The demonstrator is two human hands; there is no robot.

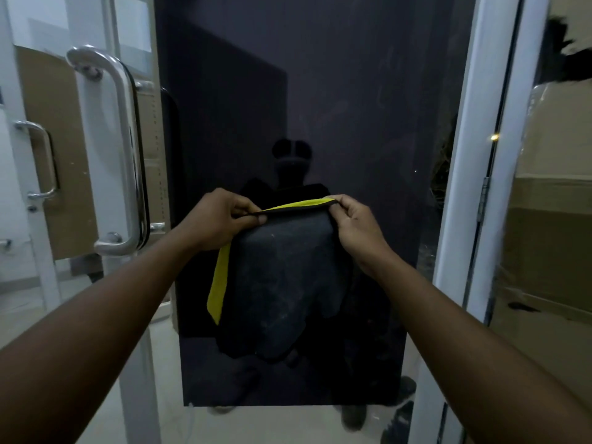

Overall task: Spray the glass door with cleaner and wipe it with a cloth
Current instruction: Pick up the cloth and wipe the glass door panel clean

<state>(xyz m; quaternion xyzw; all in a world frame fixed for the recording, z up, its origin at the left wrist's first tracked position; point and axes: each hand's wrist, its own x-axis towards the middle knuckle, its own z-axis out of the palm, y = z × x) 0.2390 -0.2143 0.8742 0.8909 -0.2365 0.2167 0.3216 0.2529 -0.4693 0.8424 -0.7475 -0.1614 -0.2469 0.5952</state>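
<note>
Both forearms cut off below, left hand point(221, 219) and right hand point(355, 225) pinching cloth point(282, 283), dim glass door point(336, 107) behind.

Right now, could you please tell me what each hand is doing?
Left hand: closed, pinching the cloth by its top edge.
Right hand: closed, pinching the same edge.

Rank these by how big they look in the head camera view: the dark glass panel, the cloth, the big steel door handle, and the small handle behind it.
1. Dark glass panel
2. Cloth, held up by both hands
3. Big steel door handle
4. Small handle

The cloth hangs nearer the camera, so its real size against the big handle is unsure.
</note>
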